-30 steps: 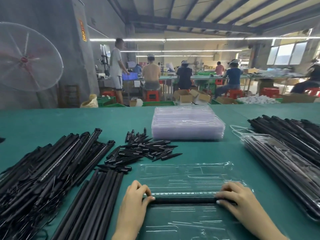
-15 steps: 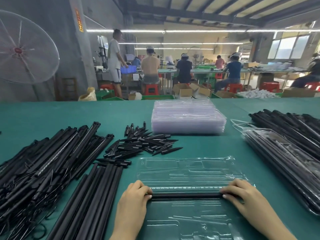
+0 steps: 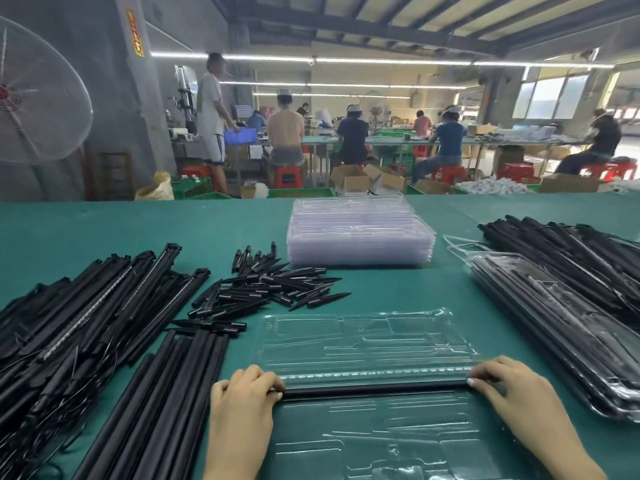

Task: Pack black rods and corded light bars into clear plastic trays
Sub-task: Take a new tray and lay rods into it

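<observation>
A green-covered table [image 3: 398, 289] carries everything. Under both hands lies an opened clear plastic tray [image 3: 363, 344], with a black rod [image 3: 374, 389] along its middle. Just left of the left hand [image 3: 242, 403] sits a bundle of long black rods [image 3: 156, 403], and further left a heap of corded light bars [image 3: 79, 313]. Beyond the left hand, short pointed black stakes [image 3: 277, 289] are scattered. Straight ahead of the hands, further off, stands a stack of clear trays [image 3: 360, 233]. Right of the right hand [image 3: 519, 400] lie filled trays [image 3: 561, 327], with more black bars [image 3: 571, 251] behind them.
</observation>
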The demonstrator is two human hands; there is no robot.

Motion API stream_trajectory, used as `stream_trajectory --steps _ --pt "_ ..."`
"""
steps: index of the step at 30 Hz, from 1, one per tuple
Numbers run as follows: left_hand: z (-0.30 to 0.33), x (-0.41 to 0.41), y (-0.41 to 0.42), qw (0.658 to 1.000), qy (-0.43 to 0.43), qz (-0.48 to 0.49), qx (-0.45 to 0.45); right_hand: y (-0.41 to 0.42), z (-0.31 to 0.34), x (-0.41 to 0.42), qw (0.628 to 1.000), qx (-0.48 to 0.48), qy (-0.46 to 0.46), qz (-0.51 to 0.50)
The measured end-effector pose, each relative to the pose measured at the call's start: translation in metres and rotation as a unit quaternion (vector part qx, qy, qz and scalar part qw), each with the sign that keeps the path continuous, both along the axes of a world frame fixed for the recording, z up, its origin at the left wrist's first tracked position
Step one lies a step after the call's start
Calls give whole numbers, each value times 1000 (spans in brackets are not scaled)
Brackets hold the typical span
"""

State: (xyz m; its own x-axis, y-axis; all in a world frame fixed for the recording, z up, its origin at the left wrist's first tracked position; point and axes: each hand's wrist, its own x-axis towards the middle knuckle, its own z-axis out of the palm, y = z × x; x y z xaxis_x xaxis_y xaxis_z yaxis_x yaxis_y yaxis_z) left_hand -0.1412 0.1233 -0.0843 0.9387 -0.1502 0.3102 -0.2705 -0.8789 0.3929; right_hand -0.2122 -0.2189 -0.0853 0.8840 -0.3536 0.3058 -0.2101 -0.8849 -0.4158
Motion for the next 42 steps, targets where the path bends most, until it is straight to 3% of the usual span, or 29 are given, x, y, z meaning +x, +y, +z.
stream_trajectory --steps 8,14,20,23,28,30,32,33,36,38,40,42 --pt "-7 1 1 999 -33 31 -30 -5 -1 -1 1000 -5 2 -30" --pt "1 -1 -5 998 2 63 27 0 -2 2 999 34 -28 11" --pt "2 -3 -12 996 10 64 63 6 4 -2 1000 19 -9 -14" --pt "1 -1 -17 998 -10 22 65 8 4 2 1000 14 7 -2" --pt "-9 7 -24 992 30 -86 83 14 9 8 999 -11 11 -30" --pt "-14 6 -23 990 33 -91 107 18 12 12 995 -60 53 -55" --pt "-17 7 -22 989 25 -95 110 27 18 21 976 -166 103 -97" --pt "-19 8 -23 989 24 -96 112 33 22 29 971 -193 88 -108" --pt "-23 10 -25 988 35 -93 117 56 28 67 997 -75 -30 -14" --pt "-22 11 -26 988 7 -88 129 78 30 101 995 3 -19 99" --pt "-15 5 -24 985 27 -88 149 101 28 137 978 -39 51 200" --pt "-9 3 -26 982 35 -86 163 121 25 169 962 -94 92 238"
